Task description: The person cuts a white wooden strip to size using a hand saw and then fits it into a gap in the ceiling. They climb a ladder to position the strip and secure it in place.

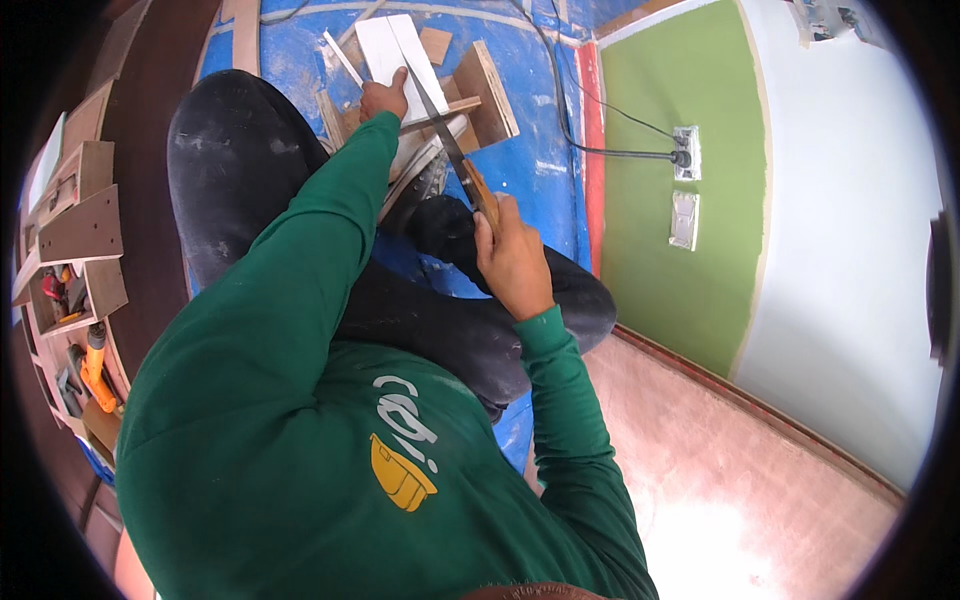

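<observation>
My right hand (517, 262) is wrapped around the wooden handle of a handsaw (447, 140). The saw's long blade slants up and away to the left, with its far part over a white board (405, 42). My left hand (384, 97) grips the board's near left side, its thumb lying on the top face. A thin line runs along the board by the blade tip. Under and beside the board stands a wooden box-like piece (487, 92) with upright sides. Whether the teeth are in the board I cannot tell.
A blue sheet (545, 185) covers the floor around my folded legs. A black cable (620, 153) runs to a socket (686, 152) on the green wall at right. Wooden compartments (85, 230) at left hold tools, among them an orange power tool (96, 368). A wood offcut (435, 45) lies beside the board.
</observation>
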Demonstrator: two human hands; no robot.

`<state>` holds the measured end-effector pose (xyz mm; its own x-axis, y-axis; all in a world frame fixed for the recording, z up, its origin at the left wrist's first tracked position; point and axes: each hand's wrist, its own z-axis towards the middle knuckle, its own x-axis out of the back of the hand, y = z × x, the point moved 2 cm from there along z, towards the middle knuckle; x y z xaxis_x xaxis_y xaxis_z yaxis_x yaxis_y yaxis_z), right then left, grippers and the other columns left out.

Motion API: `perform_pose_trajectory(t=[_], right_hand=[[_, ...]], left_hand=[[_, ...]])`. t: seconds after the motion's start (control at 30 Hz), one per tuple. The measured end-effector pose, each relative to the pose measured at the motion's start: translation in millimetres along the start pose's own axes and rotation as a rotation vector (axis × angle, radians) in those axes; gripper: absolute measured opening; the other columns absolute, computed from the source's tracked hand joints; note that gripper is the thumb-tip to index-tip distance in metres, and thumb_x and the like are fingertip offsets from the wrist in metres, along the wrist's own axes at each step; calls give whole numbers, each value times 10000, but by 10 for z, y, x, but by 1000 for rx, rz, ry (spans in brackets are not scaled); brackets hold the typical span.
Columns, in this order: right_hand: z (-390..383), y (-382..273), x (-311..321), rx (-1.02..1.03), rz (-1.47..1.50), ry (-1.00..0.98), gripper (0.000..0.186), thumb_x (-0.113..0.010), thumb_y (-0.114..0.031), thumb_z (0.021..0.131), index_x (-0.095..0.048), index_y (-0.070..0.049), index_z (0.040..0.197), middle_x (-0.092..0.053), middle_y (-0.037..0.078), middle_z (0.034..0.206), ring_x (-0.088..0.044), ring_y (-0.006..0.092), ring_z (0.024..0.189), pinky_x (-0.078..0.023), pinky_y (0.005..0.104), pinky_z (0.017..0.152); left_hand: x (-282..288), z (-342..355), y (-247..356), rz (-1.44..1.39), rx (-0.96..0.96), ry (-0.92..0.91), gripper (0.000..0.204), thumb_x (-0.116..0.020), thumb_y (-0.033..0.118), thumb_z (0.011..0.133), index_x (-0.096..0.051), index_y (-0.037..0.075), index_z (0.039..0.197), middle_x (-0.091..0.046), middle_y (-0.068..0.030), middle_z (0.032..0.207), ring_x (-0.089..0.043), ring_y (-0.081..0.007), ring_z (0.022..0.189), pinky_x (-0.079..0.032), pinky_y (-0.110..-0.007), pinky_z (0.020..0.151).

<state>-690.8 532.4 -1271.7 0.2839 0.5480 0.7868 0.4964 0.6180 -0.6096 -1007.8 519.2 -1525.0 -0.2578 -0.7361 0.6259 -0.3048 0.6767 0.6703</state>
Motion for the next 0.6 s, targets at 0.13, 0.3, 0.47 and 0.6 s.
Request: perform_pose_trajectory(t=[0.13,0.3,0.47,0.6], right_hand=[[-151,27,119,10,-11,-9,325,-629,-155,1014,-519,12,1269,-683,303,886,-672,504,806,-506,583,683],[-874,-232,732,-141,55,-89,401,-647,-132,999,-498,15,1342,-693,300,915,-687,492,828,-535,550,701],[-514,-93,394,-30,47,-19,380,-649,-116,993,-501,19,1315,-684,306,899,-675,502,819,-528,558,682],[-164,-42,246,-31,-6,-41,347,-648,-103,990,-511,22,1283,-675,310,883,-660,514,815,-509,572,667]], left_hand=[[-13,1,24,0,9,-36,944,-716,724,819,-599,-88,1287,-680,-303,1270,-654,-450,1205,-486,-534,1045],[-126,124,-66,-9,3,-61,952,-723,734,806,-607,-82,1283,-681,-299,1271,-658,-442,1203,-493,-528,1037],[-128,79,-16,36,26,-60,953,-730,741,796,-615,-71,1282,-685,-286,1276,-659,-433,1208,-492,-523,1043],[-168,291,-141,23,58,9,986,-715,771,794,-627,-77,1289,-667,-305,1299,-656,-454,1196,-509,-516,1027]])
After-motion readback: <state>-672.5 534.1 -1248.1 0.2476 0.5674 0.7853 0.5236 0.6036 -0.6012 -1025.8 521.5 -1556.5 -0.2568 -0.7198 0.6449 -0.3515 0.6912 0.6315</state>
